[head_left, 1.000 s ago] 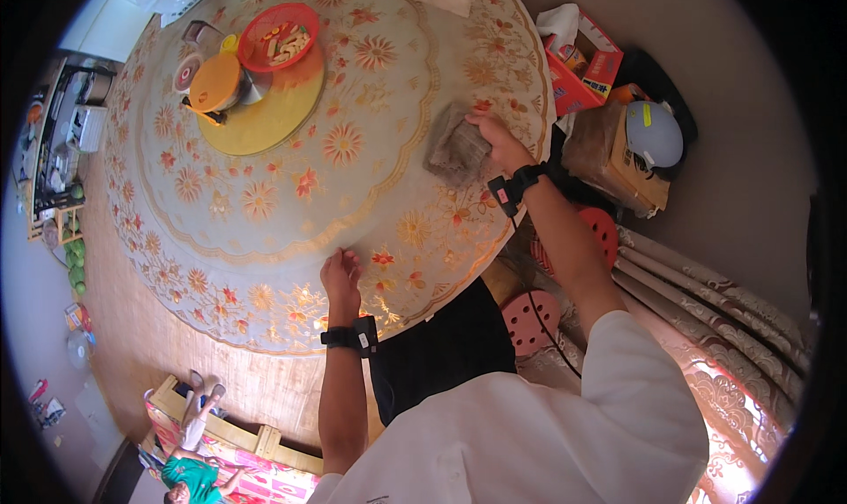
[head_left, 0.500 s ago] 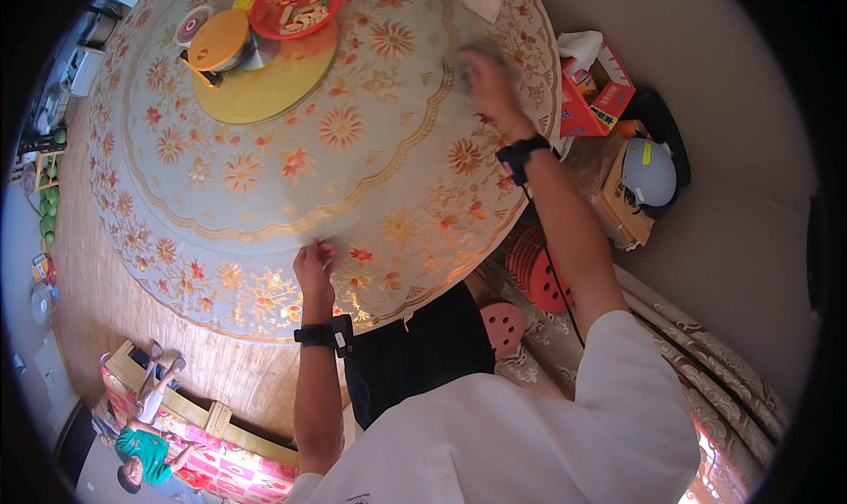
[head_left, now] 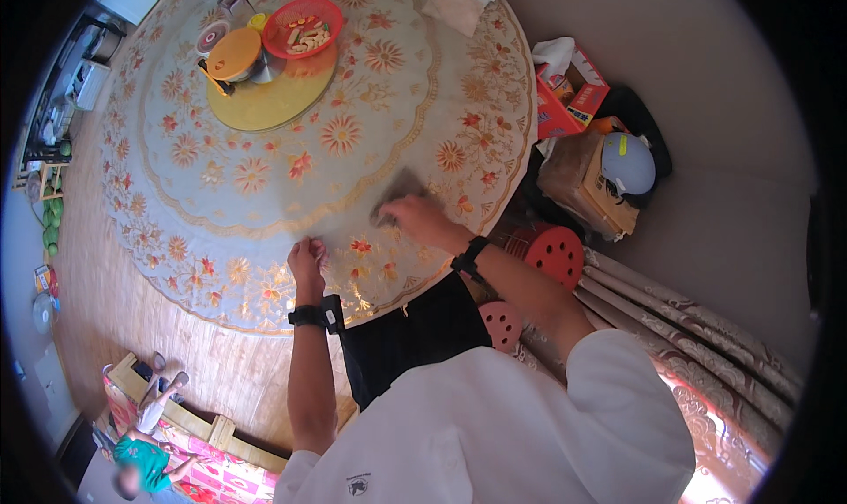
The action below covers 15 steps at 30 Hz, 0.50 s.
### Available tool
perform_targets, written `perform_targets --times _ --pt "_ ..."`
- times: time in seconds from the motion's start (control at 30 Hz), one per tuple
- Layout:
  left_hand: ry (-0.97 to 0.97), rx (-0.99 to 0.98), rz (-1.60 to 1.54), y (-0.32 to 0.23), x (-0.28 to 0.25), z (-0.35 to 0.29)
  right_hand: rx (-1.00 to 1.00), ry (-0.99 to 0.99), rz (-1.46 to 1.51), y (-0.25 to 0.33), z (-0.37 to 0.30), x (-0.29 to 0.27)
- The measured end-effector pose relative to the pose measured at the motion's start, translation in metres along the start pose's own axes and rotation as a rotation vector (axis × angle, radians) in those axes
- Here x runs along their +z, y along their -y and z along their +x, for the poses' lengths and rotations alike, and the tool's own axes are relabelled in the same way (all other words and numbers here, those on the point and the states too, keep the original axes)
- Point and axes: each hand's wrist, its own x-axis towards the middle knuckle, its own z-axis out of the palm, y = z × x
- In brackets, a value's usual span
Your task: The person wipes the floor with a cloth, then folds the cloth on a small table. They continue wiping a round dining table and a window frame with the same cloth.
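A round table is covered by a pale tablecloth (head_left: pixel 291 195) with gold, orange and red flowers. Over its near right part my right hand (head_left: pixel 419 217) is closed on a grey rag (head_left: pixel 401 191), which is smeared by motion and lies against the cloth. My left hand (head_left: pixel 309 261) rests at the near side of the table, its fingers curled together; what they hold, if anything, is hidden. Both wrists wear black straps with small devices.
A yellow turntable (head_left: pixel 282 107) bears an orange-lidded pot (head_left: pixel 236 52) and a red basket (head_left: pixel 313 14) of food pieces. Papers (head_left: pixel 459 6) lie at the far edge. Right of the table are a red box (head_left: pixel 569 107), a helmet (head_left: pixel 628 164) and red stools (head_left: pixel 556 253). A person (head_left: pixel 146 460) sits far left.
My right hand has swept the rag from the far right of the tablecloth toward me and to the left. My left hand has stayed nearly in place.
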Motion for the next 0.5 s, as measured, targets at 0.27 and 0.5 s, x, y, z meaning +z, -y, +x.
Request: perform_targets --times 0.27,0.5 --pt "0.25 0.0 0.253 0.0 -0.002 -0.045 0.226 -0.213 0.587 0.013 -0.064 -0.01" --pt "0.482 0.477 0.736 -0.009 0.048 -0.103 0.436 -0.543 1.204 0.01 -0.141 -0.075"
